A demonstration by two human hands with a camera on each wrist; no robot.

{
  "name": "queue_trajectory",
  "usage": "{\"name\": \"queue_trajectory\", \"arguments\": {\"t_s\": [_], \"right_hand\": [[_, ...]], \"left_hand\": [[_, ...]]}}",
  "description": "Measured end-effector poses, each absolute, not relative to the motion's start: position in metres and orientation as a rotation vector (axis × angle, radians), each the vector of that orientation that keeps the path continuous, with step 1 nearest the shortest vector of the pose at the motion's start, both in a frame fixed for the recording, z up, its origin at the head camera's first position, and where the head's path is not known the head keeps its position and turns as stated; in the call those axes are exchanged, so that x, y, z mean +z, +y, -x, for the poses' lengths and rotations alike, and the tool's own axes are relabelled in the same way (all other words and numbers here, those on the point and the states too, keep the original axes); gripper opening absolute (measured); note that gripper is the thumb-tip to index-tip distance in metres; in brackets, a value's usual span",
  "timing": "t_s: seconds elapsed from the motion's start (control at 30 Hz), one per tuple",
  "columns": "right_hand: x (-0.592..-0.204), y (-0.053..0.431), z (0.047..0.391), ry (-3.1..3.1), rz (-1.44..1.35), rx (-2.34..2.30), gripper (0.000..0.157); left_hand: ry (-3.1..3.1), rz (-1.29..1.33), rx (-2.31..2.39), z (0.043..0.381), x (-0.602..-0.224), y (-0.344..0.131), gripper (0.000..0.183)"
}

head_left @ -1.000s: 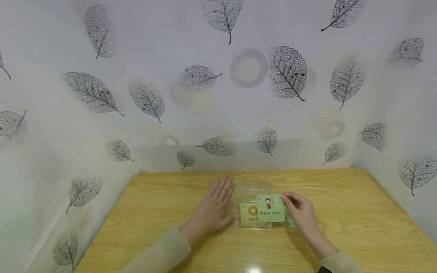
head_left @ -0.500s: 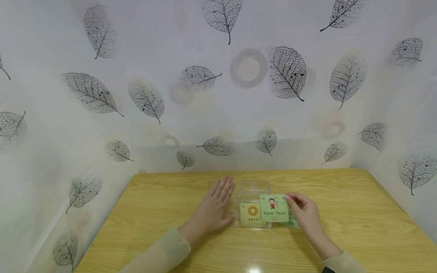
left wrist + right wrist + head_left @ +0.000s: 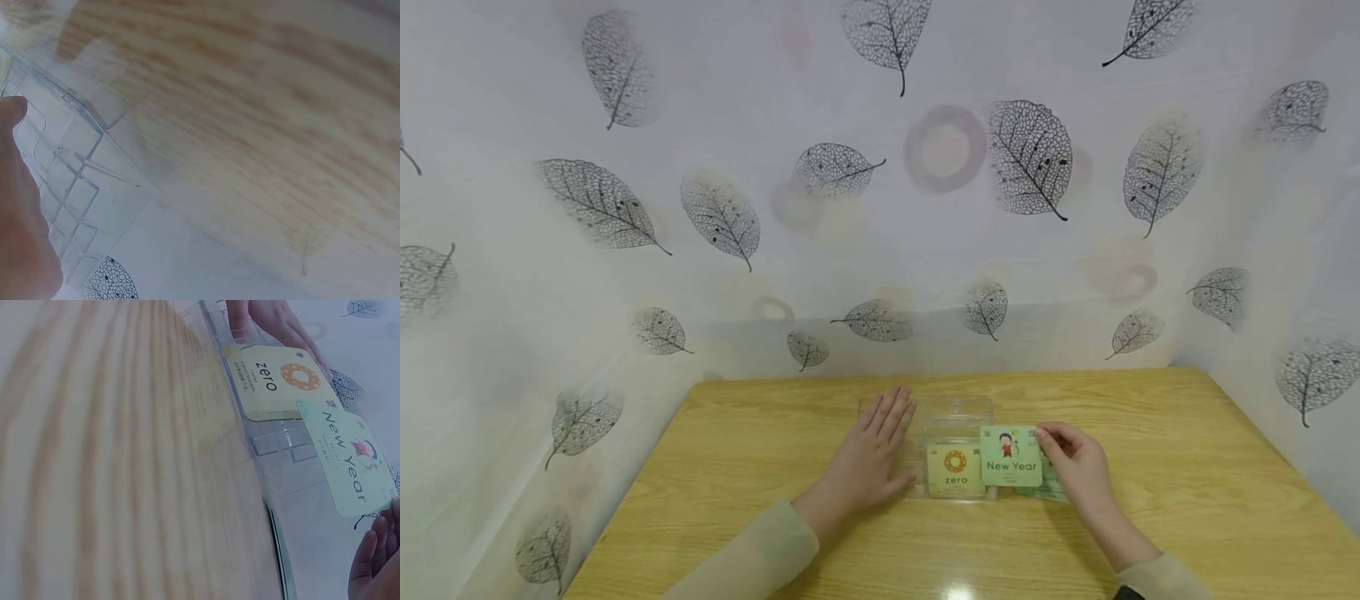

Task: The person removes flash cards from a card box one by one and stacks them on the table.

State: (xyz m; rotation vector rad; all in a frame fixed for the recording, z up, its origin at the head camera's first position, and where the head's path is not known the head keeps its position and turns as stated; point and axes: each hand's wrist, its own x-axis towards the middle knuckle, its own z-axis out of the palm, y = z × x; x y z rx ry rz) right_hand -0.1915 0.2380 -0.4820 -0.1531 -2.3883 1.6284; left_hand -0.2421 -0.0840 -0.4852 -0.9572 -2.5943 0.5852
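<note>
My right hand pinches a green "New Year" flash card by its upper right corner, thumb in front. The card is raised, overlapping the right side of a clear plastic box. In the box's front right part lies a yellow "zero" card, also plain in the right wrist view. Flat across the left side of the box rests my left hand, fingers straight, covering much of it. Beneath the raised card and right hand, partly hidden, sits a small stack of green cards on the table.
The wooden table runs back to a pale curtain printed with leaves. More curtain hangs at both sides. A light glare shows near the table's front edge.
My right hand has drawn the "New Year" card to the right, off the "zero" card, which now shows fully. The left hand stays in place on the box.
</note>
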Motion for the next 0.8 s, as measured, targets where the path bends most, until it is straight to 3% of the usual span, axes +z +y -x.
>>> {"name": "queue_trajectory", "arguments": {"t_s": [0.8], "right_hand": [[-0.484, 0.251, 0.191, -2.37, 0.176, 1.625, 0.029]], "left_hand": [[-2.589, 0.962, 0.584, 0.243, -0.485, -0.084, 0.103]]}}
